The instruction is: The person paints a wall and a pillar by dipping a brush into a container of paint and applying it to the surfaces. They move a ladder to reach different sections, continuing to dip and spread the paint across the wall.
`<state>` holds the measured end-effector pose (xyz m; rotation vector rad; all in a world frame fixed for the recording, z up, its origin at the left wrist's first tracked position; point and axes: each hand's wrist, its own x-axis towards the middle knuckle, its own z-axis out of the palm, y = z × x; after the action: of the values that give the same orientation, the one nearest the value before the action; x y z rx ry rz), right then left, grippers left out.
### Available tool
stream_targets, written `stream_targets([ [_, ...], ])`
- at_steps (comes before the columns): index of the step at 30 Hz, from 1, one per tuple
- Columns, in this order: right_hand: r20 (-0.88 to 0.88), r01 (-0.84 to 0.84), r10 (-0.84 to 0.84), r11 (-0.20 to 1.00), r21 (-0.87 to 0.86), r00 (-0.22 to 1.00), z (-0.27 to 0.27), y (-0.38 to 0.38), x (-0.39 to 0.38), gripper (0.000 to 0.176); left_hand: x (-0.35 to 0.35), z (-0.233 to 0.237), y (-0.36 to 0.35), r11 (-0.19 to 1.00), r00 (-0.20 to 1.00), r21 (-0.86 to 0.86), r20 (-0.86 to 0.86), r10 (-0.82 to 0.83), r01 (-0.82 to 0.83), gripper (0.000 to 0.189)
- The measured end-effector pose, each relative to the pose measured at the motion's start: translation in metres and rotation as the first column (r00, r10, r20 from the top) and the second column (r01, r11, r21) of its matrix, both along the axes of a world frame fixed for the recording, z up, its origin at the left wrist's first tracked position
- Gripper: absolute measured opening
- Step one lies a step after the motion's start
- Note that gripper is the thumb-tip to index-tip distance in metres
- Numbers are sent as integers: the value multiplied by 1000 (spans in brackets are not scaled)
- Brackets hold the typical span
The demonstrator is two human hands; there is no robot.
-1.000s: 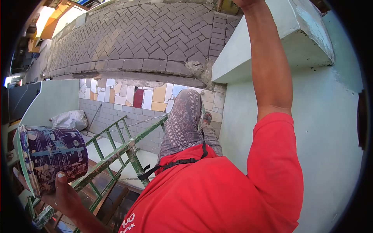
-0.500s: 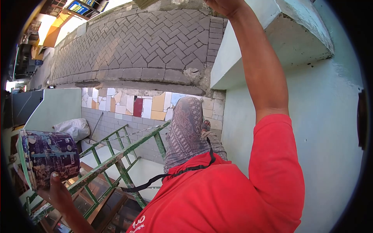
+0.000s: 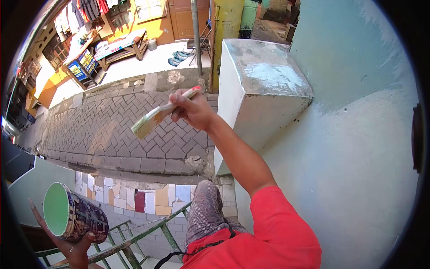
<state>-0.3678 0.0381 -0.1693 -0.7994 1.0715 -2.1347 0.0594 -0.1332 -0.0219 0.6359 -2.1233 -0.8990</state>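
A paintbrush (image 3: 154,117) is gripped by the handle in my right hand (image 3: 195,110), out over the paved lane. Its wide bristles point down and left, coated pale green, and the handle's end shows red. At lower left my left hand (image 3: 75,250) supports a paint bucket (image 3: 88,217) from below, thumb and a finger spread around its side. The bucket tilts so that its light green inside shows, and its dark label is smeared with paint. To the right of the brush juts a pale block (image 3: 255,114) with a patch of fresh light paint on top.
A green ladder (image 3: 165,233) stands below, beside my leg. The wall (image 3: 354,166) on the right carries pale paint, with a bluer area above. Across the brick lane (image 3: 107,121) are a bench (image 3: 121,47), hanging clothes (image 3: 92,10) and a metal pole (image 3: 196,36).
My view has lifted towards the lane. The right hand, earlier at the top edge, now shows fully with the brush. The bucket has turned, bringing its opening into sight.
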Motion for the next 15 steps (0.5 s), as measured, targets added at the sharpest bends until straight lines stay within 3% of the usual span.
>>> stream_targets([
  [3,-46,-7,8,1000,1,999,0,4,-2,36,-11,2,12,996,995,83,-102,-17,26,144],
  [9,-104,10,1,994,110,995,6,5,-21,35,3,5,-13,983,998,-176,47,-42,50,144],
  [13,-99,-13,25,993,121,995,1,-3,-23,34,12,6,-34,948,964,-317,260,57,30,148],
  [14,-86,-23,33,993,114,996,1,-7,-25,34,6,1,-39,946,960,-322,271,66,26,148],
  [15,-122,-22,38,992,124,992,1,-8,-25,36,-4,-12,-45,987,991,-154,135,-20,40,144],
])
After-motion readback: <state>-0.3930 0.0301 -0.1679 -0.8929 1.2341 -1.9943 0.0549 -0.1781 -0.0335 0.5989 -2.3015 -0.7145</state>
